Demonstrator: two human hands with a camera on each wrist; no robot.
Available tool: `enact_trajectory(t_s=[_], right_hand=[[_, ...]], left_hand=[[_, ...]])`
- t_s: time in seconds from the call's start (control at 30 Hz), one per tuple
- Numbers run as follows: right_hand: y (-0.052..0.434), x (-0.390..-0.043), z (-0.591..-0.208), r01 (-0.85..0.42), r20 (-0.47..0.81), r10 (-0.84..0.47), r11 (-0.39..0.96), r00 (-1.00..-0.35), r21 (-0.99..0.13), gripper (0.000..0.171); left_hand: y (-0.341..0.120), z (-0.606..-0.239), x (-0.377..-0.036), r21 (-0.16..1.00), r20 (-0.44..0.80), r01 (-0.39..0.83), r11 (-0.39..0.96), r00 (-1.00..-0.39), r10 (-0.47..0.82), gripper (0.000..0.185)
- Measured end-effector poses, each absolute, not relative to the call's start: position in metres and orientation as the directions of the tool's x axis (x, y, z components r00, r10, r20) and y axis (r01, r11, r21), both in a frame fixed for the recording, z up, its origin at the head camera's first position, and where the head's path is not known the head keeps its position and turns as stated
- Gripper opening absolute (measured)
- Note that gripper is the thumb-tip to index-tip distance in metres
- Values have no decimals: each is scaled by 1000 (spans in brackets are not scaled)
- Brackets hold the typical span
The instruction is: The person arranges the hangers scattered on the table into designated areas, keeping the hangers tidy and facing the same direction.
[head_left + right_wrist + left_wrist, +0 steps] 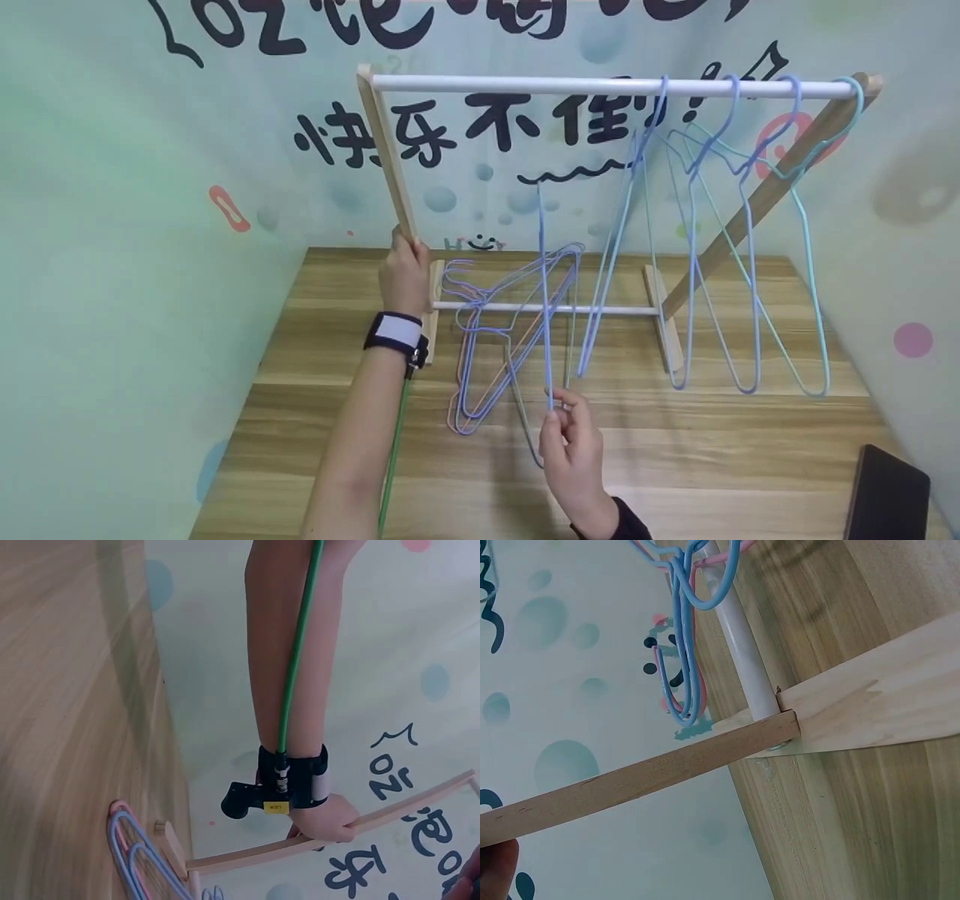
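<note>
My left hand (405, 274) grips the left wooden upright (388, 154) of a hanger rack, low down. In the left wrist view only a fingertip (496, 866) shows against that upright. My right hand (574, 454) pinches the lower end of a blue clothes hanger (544, 300), which stands nearly edge-on, its top left of the hung hangers. Several blue and teal hangers (754, 277) hang from the right half of the white top bar (510, 84). Behind the held hanger lies a pile of blue, pink and greenish hangers (469, 360), partly over the rack's lower bar (622, 309).
The right wooden upright (772, 195) slants down to a foot (664, 330) on the wood-grain table (720, 472). A black flat object (889, 491) lies at the right front. A printed backdrop (480, 217) stands behind. A green cable (394, 457) runs along my left forearm.
</note>
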State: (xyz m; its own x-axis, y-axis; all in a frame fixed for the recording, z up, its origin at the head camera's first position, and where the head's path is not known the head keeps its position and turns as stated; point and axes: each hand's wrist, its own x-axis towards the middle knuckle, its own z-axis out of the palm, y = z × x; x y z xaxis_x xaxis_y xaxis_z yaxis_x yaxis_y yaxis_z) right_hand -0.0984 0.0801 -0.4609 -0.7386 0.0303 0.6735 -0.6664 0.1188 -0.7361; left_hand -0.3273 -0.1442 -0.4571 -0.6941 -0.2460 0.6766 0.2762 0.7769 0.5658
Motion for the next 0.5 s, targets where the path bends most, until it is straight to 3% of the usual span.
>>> enact_trajectory(t_s=[0.23, 0.5], right_hand=[[78, -92, -430, -794, 796, 30, 52, -604, -605, 27], [77, -94, -406, -823, 821, 76, 8, -566, -568, 25]], left_hand=[[-145, -457, -327, 547, 699, 285, 787, -673, -241, 24], [-145, -458, -328, 549, 697, 284, 786, -675, -243, 23]])
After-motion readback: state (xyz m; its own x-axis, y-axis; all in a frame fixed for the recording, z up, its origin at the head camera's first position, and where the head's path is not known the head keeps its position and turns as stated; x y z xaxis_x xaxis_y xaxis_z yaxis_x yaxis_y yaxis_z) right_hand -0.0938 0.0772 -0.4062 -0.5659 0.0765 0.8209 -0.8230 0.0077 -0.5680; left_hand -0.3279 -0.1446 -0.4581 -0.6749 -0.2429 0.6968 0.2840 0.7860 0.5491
